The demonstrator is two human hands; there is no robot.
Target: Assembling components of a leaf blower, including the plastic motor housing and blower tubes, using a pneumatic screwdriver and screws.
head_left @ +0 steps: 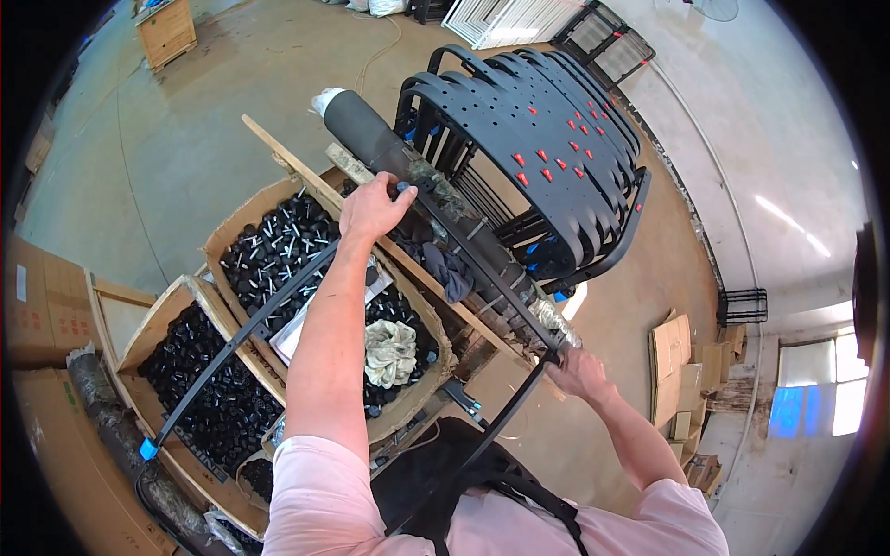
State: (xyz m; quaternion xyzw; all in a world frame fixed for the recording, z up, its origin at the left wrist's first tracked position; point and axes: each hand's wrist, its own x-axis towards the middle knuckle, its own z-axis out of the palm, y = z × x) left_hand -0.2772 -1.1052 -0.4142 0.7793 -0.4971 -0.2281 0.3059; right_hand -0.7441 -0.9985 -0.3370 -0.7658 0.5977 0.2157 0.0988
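A black metal tube frame (482, 264) lies across padded rails in front of me. One of its side bars runs down to the left and ends in a blue cap (148, 448); another runs toward my body. My left hand (373, 209) is closed around the far left corner, where a small dark bluish piece shows by the thumb; its kind is unclear. At the near right corner, my right hand (580, 374) grips the frame, fingers partly hidden. Under my left forearm, a carton (222, 248) holds black knobs with metal bolts, and a crumpled whitish glove (389, 353) lies beside it.
Beyond the rails stands a row of black curved metal panels (519, 120) with red clips. A second carton (139, 347) of small black plastic parts is at the left. Flattened cardboard (669, 366) leans at the right, and a wooden crate (167, 35) stands far left.
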